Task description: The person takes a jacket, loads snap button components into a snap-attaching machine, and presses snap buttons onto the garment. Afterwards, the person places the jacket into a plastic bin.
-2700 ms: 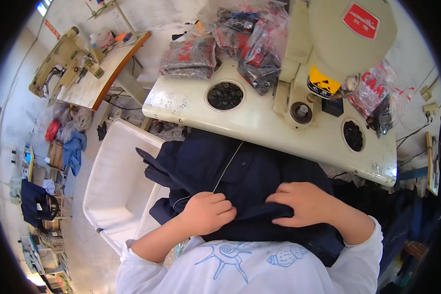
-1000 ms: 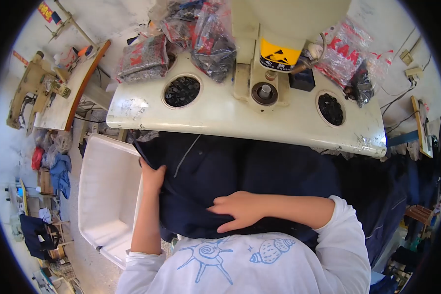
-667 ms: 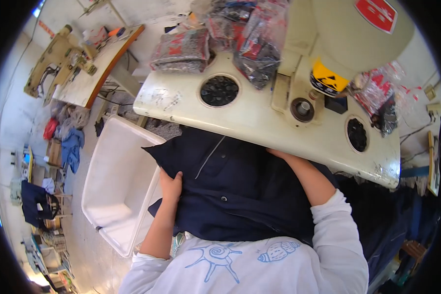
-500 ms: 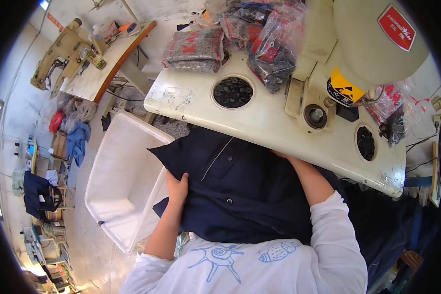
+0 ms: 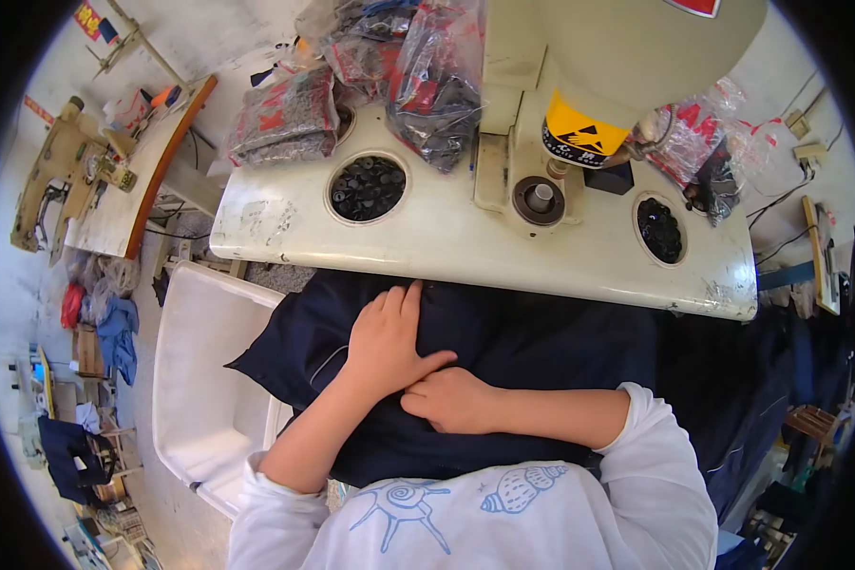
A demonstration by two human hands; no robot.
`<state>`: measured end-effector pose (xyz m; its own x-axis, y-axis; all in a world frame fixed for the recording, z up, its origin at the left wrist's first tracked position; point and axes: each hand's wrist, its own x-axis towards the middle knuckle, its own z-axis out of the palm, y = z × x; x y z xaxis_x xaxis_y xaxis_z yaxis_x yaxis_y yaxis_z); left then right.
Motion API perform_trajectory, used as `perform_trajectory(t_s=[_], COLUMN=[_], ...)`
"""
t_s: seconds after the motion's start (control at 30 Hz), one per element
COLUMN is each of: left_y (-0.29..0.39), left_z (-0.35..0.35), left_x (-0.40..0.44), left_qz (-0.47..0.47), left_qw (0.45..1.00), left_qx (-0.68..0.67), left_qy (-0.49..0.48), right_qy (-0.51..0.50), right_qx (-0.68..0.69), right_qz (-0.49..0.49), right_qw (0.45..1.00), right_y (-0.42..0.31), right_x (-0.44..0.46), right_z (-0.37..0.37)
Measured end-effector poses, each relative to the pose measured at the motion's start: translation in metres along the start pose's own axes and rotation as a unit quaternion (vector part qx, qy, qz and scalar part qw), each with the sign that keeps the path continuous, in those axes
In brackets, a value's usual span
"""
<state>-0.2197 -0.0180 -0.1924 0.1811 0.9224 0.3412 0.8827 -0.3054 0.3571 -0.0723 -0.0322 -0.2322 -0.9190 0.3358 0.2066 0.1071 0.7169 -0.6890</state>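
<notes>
A dark navy garment [image 5: 532,328] with a thin pale line of piping lies across my lap, its upper part against the front edge of the white machine table [image 5: 427,252]. On top of the cloth, my left hand [image 5: 387,340] lies flat, its fingers stretched away from me and its thumb out to the right. Just right of that thumb, my right hand [image 5: 449,400] is closed with curled fingers on a bit of the garment. What exactly is pinched there is hidden. A pointed corner of the cloth hangs over the white bin at left.
The white plastic bin [image 5: 176,380] stands at left. Black snap parts fill one round well [image 5: 368,188] and another well [image 5: 660,231] in the tabletop. A pressing machine [image 5: 627,57] rises behind a metal post [image 5: 540,197]. Plastic bags [image 5: 290,114] of parts lie at the back.
My left hand has moved from the garment's left edge onto its middle. My right hand has come out from near the table edge to beside it. The view has shifted right.
</notes>
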Motion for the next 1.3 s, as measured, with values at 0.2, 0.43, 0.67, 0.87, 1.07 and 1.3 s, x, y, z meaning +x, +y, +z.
perform_trajectory(t_s=[0.2, 0.43, 0.67, 0.87, 1.07, 1.3], left_y=[-0.011, -0.001, -0.033, -0.043, -0.078, -0.062], left_z=[-0.032, -0.052, -0.069, -0.077, -0.093, -0.05], left_x=[-0.046, -0.066, -0.075, -0.069, -0.115, -0.134], left_qz=[0.076, 0.077, -0.367, -0.268, -0.203, -0.08], left_qw=[0.968, 0.947, 0.829, 0.83, 0.948, 0.986], left_qx=[-0.091, -0.173, -0.334, -0.471, -0.243, -0.13], left_qy=[-0.22, -0.261, -0.259, -0.13, -0.004, -0.064], right_qy=[0.324, 0.208, 0.013, -0.087, 0.053, 0.063], right_qx=[-0.058, 0.238, -0.097, -0.175, -0.232, -0.366], right_qz=[0.311, 0.51, 0.167, 0.331, 0.524, 0.443], right_qw=[0.892, 0.8, 0.981, 0.923, 0.818, 0.816], right_y=[0.049, 0.132, -0.024, -0.039, 0.002, -0.077], right_x=[-0.013, 0.031, 0.026, -0.039, -0.219, -0.083], right_z=[-0.024, -0.005, -0.039, -0.11, -0.16, -0.17])
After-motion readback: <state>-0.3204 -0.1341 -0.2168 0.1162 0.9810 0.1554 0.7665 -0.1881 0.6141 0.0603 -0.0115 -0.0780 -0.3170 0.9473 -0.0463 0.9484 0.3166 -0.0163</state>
